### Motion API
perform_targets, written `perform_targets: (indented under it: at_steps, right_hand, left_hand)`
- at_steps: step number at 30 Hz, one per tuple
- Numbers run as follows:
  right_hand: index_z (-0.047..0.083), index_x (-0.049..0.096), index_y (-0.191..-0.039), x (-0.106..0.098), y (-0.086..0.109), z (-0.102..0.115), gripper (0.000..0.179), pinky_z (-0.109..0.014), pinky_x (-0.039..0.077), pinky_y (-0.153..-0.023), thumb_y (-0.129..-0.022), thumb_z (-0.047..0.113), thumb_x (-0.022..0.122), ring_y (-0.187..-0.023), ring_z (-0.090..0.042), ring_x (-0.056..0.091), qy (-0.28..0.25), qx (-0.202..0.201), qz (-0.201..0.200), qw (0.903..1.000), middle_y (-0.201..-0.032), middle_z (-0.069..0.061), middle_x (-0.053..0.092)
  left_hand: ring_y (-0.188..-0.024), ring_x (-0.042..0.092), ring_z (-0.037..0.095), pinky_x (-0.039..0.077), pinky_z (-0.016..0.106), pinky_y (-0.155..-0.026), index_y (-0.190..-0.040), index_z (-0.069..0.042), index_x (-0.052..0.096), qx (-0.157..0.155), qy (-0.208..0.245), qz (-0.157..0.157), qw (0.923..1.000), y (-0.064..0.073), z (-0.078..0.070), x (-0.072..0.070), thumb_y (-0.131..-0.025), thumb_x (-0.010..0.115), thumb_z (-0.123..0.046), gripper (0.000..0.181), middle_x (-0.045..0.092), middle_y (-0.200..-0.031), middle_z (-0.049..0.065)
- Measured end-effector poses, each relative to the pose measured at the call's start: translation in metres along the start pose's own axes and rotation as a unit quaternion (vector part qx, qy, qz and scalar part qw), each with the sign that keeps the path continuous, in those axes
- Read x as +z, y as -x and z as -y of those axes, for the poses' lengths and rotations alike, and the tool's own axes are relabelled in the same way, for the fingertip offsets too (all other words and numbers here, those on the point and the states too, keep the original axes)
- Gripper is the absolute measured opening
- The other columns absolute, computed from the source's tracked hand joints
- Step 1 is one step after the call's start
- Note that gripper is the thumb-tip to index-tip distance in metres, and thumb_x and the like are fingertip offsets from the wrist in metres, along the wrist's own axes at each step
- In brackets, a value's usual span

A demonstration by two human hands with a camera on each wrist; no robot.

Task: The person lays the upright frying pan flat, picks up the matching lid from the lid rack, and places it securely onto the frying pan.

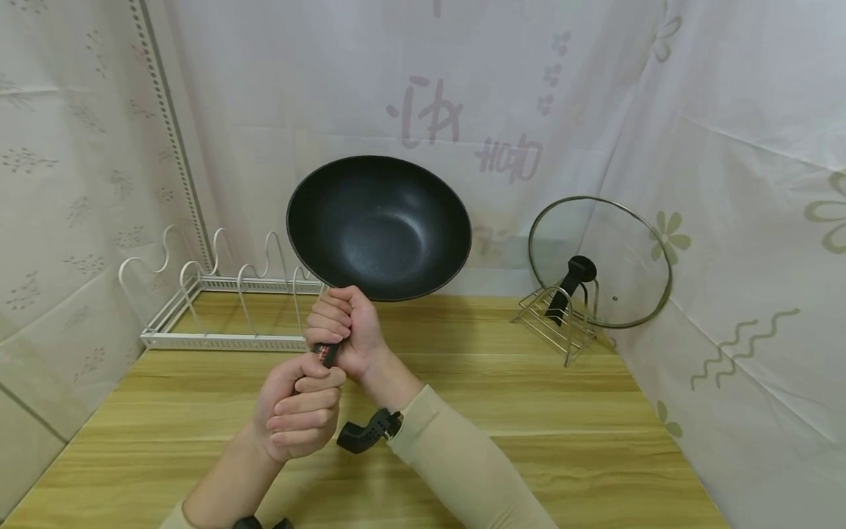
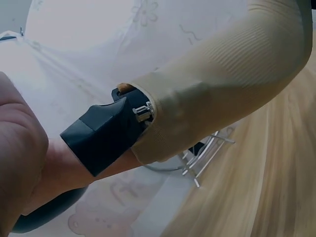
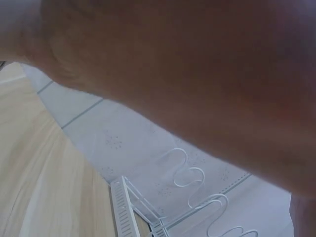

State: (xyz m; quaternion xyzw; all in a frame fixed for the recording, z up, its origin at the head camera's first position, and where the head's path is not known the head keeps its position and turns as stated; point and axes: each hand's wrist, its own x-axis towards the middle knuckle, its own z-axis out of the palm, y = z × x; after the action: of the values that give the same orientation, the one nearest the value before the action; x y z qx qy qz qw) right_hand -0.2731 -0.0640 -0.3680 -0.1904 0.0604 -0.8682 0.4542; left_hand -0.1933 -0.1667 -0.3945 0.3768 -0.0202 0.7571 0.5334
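Note:
A black wok [image 1: 377,228] is held up above the table, tilted so that its dark inside faces me. Both hands grip its handle [image 1: 326,354], one behind the other. The right hand [image 1: 350,330] has its fingers curled round the part close to the pan. Nearer to me, the left hand [image 1: 300,408] wraps the handle's end, hiding most of it. In the left wrist view, part of the wok [image 2: 54,212] shows beneath the right forearm. A blurred forearm [image 3: 173,84] fills much of the right wrist view.
A white metal rack [image 1: 231,342] with curved wire dividers stands at the table's back left. At the back right, a glass lid [image 1: 628,257] with a black handle leans in a small wire stand [image 1: 562,345]. Patterned curtains enclose the wooden table [image 1: 529,411].

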Motion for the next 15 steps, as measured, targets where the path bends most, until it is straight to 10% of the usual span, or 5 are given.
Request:
perform_targets:
  at_steps: [15]
  right_hand:
    - [0.024, 0.026, -0.061, 0.0027, 0.0066, 0.0001, 0.052, -0.013, 0.026, -0.048, -0.112, 0.024, 0.015, -0.042, -0.004, 0.044, 0.053, -0.017, -0.039, 0.9977, -0.048, 0.011, 0.039]
  left_hand:
    - [-0.036, 0.033, 0.006, 0.027, 0.019, -0.03, -0.073, -0.019, 0.031, -0.006, 0.026, 0.023, 0.9994, -0.0051, 0.006, -0.0011, -0.109, 0.04, -0.024, 0.037, 0.034, -0.052, -0.007]
